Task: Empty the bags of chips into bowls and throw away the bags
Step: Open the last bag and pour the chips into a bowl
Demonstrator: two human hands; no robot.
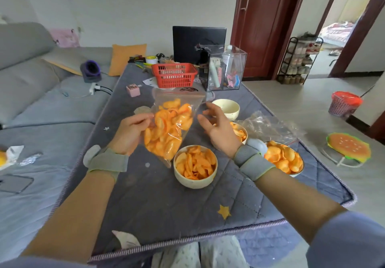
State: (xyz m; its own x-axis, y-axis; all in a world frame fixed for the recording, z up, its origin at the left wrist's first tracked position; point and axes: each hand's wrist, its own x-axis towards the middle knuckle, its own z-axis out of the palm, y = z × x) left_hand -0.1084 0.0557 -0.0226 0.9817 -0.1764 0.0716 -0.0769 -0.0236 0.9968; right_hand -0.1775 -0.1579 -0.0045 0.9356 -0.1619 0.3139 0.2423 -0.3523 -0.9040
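Chip bag point(168, 128), clear plastic and full of orange chips, hangs pinched in the left hand point(130, 134), held above the table, just left of the near full bowl point(195, 166). Right hand point(216, 130) spread, fingers loose, apart from the bag. Likely step: opening it. Next: grip the top edge, then tip into the empty bowl point(226, 107) beyond the right hand.

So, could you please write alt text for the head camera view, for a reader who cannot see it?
The left hand holds up a clear plastic bag of orange chips above a grey quilted table, the right hand open beside it. Three bowls hold chips; a cream bowl behind appears empty, beside an emptied clear bag.
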